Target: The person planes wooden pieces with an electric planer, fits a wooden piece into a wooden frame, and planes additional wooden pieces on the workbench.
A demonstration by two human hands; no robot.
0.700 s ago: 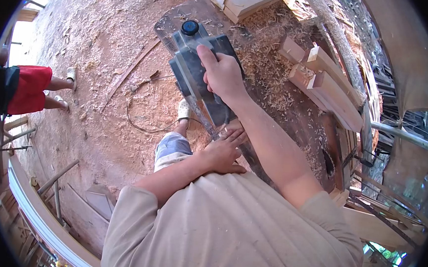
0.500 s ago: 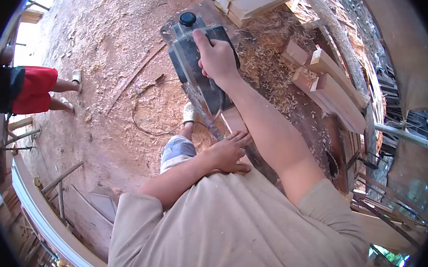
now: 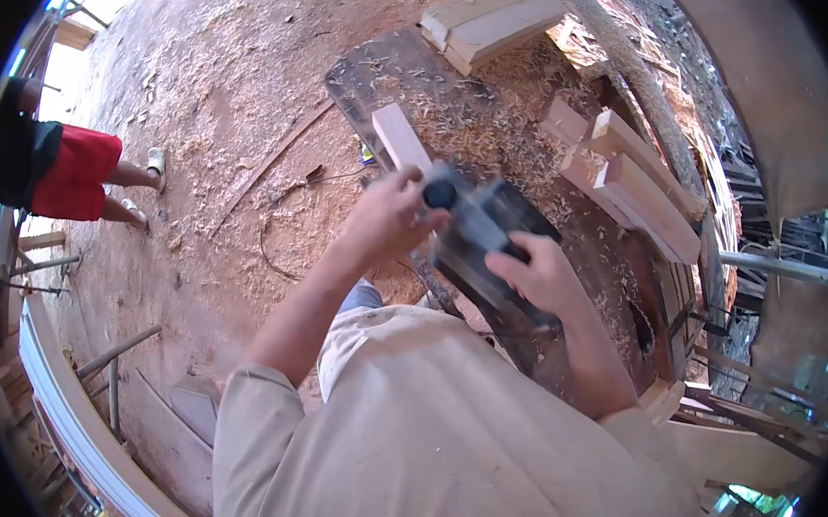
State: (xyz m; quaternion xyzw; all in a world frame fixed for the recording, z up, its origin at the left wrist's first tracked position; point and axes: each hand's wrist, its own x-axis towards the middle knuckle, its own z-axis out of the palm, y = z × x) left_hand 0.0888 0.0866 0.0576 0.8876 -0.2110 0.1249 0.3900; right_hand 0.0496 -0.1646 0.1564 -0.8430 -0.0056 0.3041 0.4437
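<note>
My right hand [image 3: 540, 272] is closed round the rear handle of a dark electric planer [image 3: 481, 227], which is blurred by motion. The planer hangs over the workbench, its round black front knob toward my left hand [image 3: 388, 211]. That hand is close beside the knob, thumb and fingers apart; blur hides whether they touch it. Just past my left hand, a pale squared wood piece [image 3: 401, 135] lies along the bench's left edge, its near end hidden behind the hand and planer.
Shavings cover the dark workbench [image 3: 364, 74]. Stacked timber blocks [image 3: 498, 19] are at its far end, with more cut blocks [image 3: 643, 203] on the right. A cable [image 3: 262, 233] loops on the shaving-strewn ground. A person in red shorts [image 3: 76, 172] stands at left.
The planer has come back toward me and right, uncovering the wood piece's far end. My left hand has lifted from the near end of the wood and moved forward to the planer's knob.
</note>
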